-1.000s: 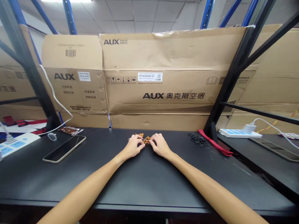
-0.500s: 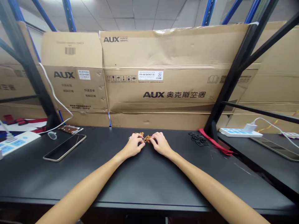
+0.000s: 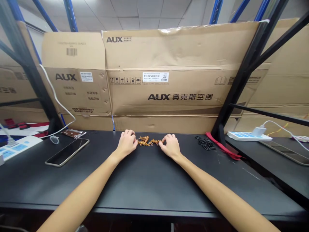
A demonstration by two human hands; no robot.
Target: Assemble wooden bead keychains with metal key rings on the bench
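Observation:
Small orange-brown wooden beaded keychains (image 3: 144,140) with metal rings lie between my two hands at the back of the black table. My left hand (image 3: 126,144) is at their left side, fingers curled and closed, fingertips beside a ring; whatever they pinch is hidden. My right hand (image 3: 170,147) pinches the right end of another brown beaded keychain (image 3: 154,141) between thumb and fingers. A thin metal ring lies at this keychain's left end, close to the other pieces. Both wrists hover low over the tabletop.
A phone (image 3: 67,152), a clear plastic piece (image 3: 54,139) and a white power strip (image 3: 18,147) are at left. Black rings (image 3: 205,143) and a red strap (image 3: 222,146) lie at right, by the black rack post (image 3: 220,130). Cardboard (image 3: 166,124) walls the back.
My left hand has moved left and slightly up, uncovering more of the beaded pieces. My right hand has shifted a little right, widening the gap between the hands.

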